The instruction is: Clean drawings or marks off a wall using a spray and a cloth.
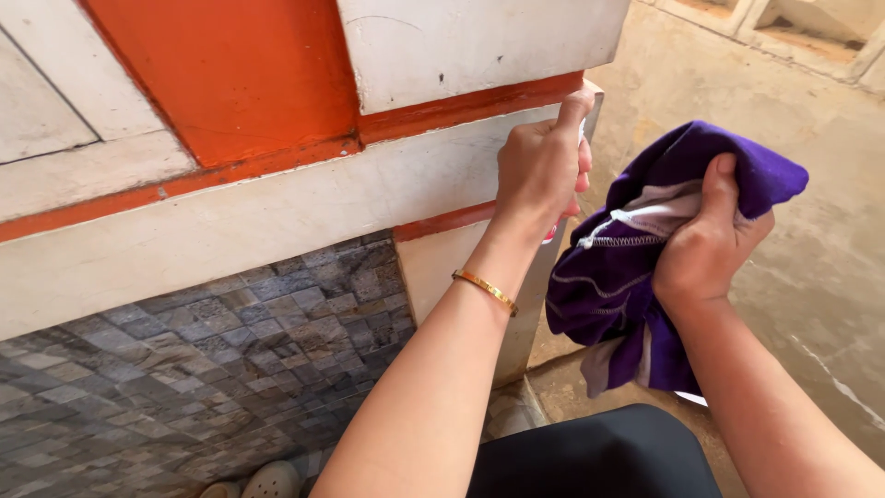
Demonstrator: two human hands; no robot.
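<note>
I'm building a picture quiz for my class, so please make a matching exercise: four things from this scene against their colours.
Things:
1. cloth in the right hand
2. bangle on the left wrist
3. band on the wall
4. tiles low on the wall

Colours:
A. grey
B. gold
C. purple with white trim
D. orange

Pairs: 1-C, 2-B, 3-D, 4-A

No package, label, sign or screen is visible in this view; there is only something small with a little pink or red, mostly hidden inside the left hand (542, 166), which I cannot identify.
</note>
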